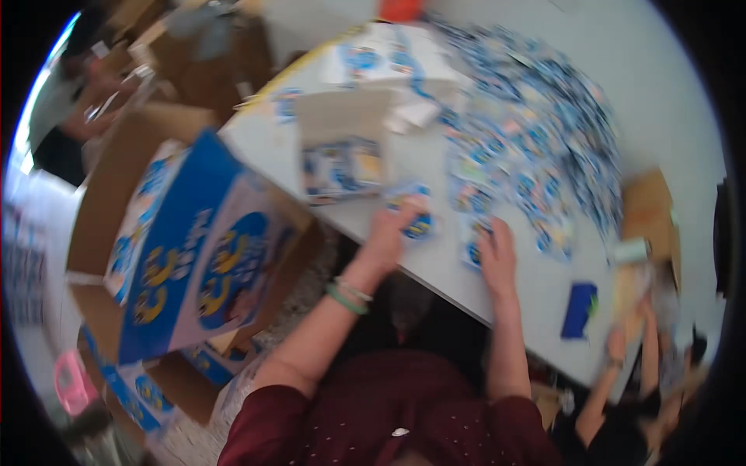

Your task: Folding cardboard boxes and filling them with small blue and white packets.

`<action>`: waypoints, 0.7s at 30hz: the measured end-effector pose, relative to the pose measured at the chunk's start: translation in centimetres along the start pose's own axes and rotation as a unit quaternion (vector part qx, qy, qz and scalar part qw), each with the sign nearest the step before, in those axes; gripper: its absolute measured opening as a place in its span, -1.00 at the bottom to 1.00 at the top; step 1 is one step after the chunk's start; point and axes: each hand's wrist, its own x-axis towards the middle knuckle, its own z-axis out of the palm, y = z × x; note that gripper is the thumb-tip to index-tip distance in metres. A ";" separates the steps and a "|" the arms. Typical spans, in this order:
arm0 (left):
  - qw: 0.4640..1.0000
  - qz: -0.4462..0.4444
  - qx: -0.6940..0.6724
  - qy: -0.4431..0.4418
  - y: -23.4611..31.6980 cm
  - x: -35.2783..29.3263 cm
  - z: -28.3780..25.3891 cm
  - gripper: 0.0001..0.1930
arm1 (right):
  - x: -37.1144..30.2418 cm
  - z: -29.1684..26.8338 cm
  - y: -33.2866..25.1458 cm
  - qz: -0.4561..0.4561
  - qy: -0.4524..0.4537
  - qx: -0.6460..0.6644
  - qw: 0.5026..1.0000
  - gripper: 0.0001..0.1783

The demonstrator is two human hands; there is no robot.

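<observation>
A small blue-and-white packet (420, 227) with a yellow mark is in my left hand (386, 237), whose fingers close over its left side near the table's front edge. My right hand (499, 252) bends its fingers over the edge of another such packet (471, 247), lying on the table to the right. An open white box (342, 116), with similar packets standing inside it, is just beyond my left hand. Loose packets (536, 186) spread over the table beyond my right hand. Motion blur hides the finer detail of my fingertips.
A big open carton (116, 202) holding blue-and-white boxes stands left of the white table (466, 291). Flat printed boxes (381, 58) lie at the back. A dark blue object (578, 311) lies at the right. Another person's hands (622, 342) work at the lower right.
</observation>
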 end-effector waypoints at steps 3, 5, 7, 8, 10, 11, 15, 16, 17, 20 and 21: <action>0.992 -0.024 -0.120 -0.031 -0.9 0.5 -0.5 -0.75 | 0.9 -3.9 -3.5 0.117 -0.177 0.022 0.977 -0.38; 0.993 -0.016 -0.118 -0.008 -0.9 0.3 0.2 -0.71 | 0.4 -5.3 -3.7 0.066 -0.230 -0.011 0.971 -0.30; 0.994 -0.027 -0.109 -0.018 -1.1 0.2 0.7 -0.71 | -0.4 -5.9 -3.8 0.089 -0.204 -0.062 0.973 -0.29; 0.995 -0.026 -0.100 -0.014 -1.1 0.0 0.5 -0.71 | -0.8 -5.7 -3.8 0.100 -0.190 -0.108 0.971 -0.28; 0.995 -0.030 -0.091 -0.014 -1.2 -0.4 0.8 -0.70 | -2.7 -4.7 -2.2 0.092 -0.087 -0.189 0.974 -0.33; 0.996 -0.022 -0.088 -0.012 -1.2 -0.6 0.8 -0.70 | -3.2 -4.2 -1.9 0.077 0.013 -0.266 0.961 -0.38; 0.995 -0.012 -0.094 -0.003 -1.2 -0.6 0.4 -0.67 | -3.5 -3.9 -2.9 0.114 -0.013 -0.281 0.953 -0.51; 0.996 -0.013 -0.093 -0.002 -1.3 -0.6 0.3 -0.67 | -2.8 -4.0 -3.5 0.185 -0.068 -0.213 0.957 -0.56; 0.996 -0.013 -0.094 -0.004 -1.2 -0.5 0.3 -0.68 | -2.1 -4.1 -4.1 0.252 -0.119 -0.142 0.950 -0.61; 0.995 -0.017 -0.094 -0.004 -1.1 -0.3 0.5 -0.69 | -1.9 -3.1 -2.8 0.316 -0.085 0.022 0.945 -0.67; 0.995 -0.023 -0.095 -0.002 -1.0 -0.3 0.6 -0.70 | -1.6 -2.9 -2.6 0.314 -0.085 0.023 0.945 -0.67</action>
